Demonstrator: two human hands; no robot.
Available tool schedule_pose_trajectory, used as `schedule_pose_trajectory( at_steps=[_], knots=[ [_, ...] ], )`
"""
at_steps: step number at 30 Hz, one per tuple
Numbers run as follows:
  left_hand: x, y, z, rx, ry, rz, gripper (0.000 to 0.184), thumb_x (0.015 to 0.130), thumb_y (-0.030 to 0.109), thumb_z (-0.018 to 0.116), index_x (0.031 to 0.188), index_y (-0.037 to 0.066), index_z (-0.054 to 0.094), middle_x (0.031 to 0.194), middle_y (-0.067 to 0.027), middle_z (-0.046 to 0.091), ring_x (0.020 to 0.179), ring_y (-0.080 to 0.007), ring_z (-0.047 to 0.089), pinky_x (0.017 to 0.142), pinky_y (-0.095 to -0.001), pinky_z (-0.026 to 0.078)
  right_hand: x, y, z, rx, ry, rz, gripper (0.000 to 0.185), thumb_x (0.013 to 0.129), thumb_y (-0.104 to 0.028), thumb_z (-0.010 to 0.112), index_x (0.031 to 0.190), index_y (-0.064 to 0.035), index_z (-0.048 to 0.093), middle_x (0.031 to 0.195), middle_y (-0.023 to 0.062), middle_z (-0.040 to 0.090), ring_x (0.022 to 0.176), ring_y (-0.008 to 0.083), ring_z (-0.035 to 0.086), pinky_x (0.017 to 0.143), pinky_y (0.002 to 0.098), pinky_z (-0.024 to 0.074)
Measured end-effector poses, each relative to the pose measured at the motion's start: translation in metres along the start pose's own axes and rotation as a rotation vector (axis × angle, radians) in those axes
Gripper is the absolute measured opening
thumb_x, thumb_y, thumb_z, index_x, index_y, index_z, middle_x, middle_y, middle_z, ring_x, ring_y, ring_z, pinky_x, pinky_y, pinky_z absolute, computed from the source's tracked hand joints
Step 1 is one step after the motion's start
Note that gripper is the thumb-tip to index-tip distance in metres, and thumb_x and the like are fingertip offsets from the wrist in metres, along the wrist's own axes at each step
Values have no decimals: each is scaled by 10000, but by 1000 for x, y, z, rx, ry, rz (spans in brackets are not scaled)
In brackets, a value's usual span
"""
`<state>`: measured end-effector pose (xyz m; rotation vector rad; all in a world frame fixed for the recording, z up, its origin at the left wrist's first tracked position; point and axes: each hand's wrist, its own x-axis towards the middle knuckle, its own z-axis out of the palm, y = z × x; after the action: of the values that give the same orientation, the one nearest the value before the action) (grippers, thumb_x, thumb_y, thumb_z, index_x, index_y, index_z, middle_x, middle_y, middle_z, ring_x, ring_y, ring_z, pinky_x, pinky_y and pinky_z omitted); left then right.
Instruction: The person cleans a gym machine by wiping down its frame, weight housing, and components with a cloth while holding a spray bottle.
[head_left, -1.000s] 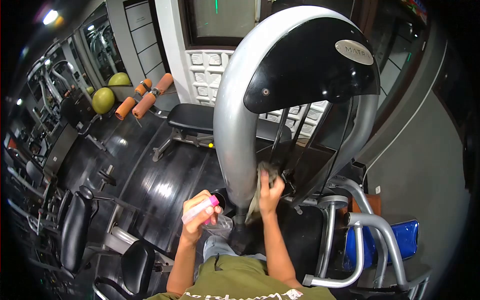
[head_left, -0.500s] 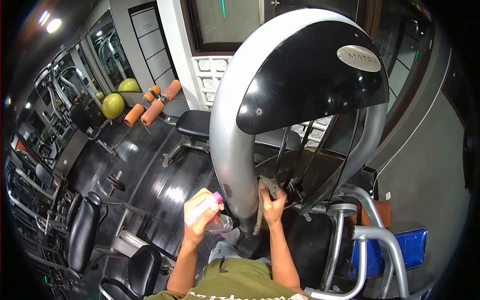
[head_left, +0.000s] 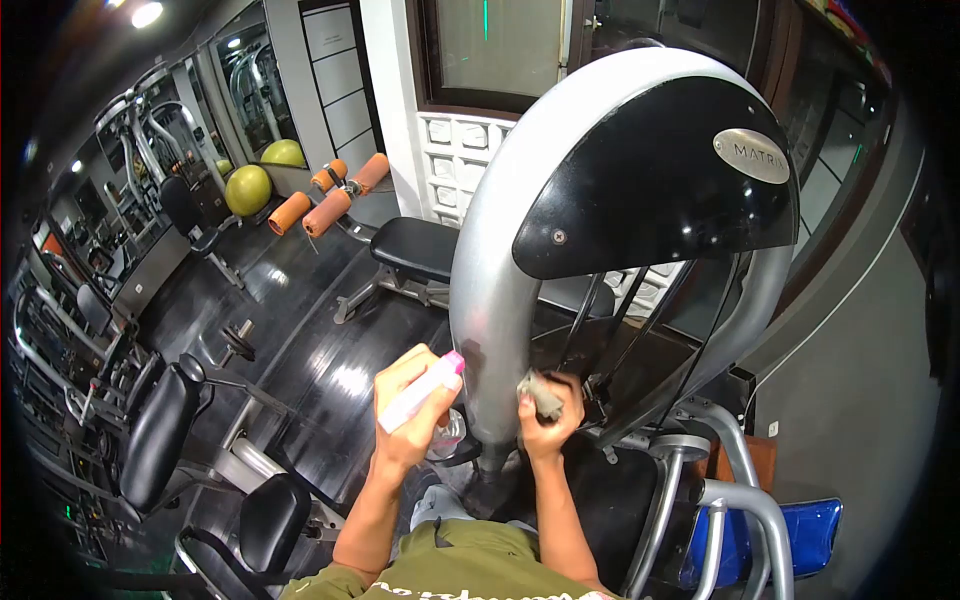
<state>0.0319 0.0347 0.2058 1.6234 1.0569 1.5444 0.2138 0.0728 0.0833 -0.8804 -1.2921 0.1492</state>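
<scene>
My left hand (head_left: 398,440) is wrapped round a spray bottle (head_left: 422,394) with a white head, a pink nozzle and a clear body. The nozzle points toward the thick silver frame tube (head_left: 492,335) of a weight machine, close to its left side. On the tube's other side, my right hand (head_left: 553,428) grips a bunched grey cloth (head_left: 542,394), slightly blurred. The cloth is at the tube's right edge; whether it touches cannot be told. Dull marks show on the tube between the hands. A black cover (head_left: 650,190) with a MATRIX badge tops the machine.
Steel rods and a cable run beneath the cover. A padded bench (head_left: 415,248) with orange rollers (head_left: 328,212) stands behind to the left, near a yellow-green ball (head_left: 248,190). Black-padded equipment (head_left: 160,435) is at left; grey bars and a blue pad (head_left: 810,535) are at right.
The view has shifted, so the machine appears farther right and lower. My left hand has come up a little with the spray bottle. The cloth, hanging down along the tube before, is now bunched in my right hand.
</scene>
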Motion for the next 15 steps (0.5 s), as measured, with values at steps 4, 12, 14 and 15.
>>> schedule_pose_trajectory(
  at_steps=[4, 12, 14, 15],
  knots=[
    [7, 5, 3, -97, -9, -53, 217, 894, 138, 646, 750, -22, 618, 703, -33, 510, 486, -84, 485, 437, -247, 357, 2, -13, -9, -59, -50, -87, 370, 634, -77, 810, 999, -76, 756, 926, 106, 669, 812, 264, 665, 719, 359, 537],
    [-11, 7, -3, -40, 67, -11, 251, 871, 187, 632, 757, -37, 632, 721, -63, 555, 477, -109, 526, 448, -245, 398, 93, -63, 28, -49, 5, -187, 360, 686, -4, 822, 1024, -86, 732, 953, 133, 672, 827, 298, 672, 726, 366, 539],
    [-16, 7, -8, 3, 77, -26, 313, 859, 250, 625, 762, -47, 636, 704, -81, 581, 465, -134, 545, 450, -260, 406, 95, -62, 31, -46, 22, -192, 371, 683, -1, 823, 1033, -98, 746, 939, 119, 667, 811, 277, 672, 708, 357, 535],
    [-20, 4, -10, -59, 73, -42, 256, 868, 196, 636, 766, -38, 643, 729, -68, 562, 480, -112, 537, 452, -243, 403, 88, -57, 29, -56, 34, -195, 384, 673, -3, 827, 1035, -107, 753, 929, 112, 663, 805, 268, 671, 701, 355, 535]
  ],
)
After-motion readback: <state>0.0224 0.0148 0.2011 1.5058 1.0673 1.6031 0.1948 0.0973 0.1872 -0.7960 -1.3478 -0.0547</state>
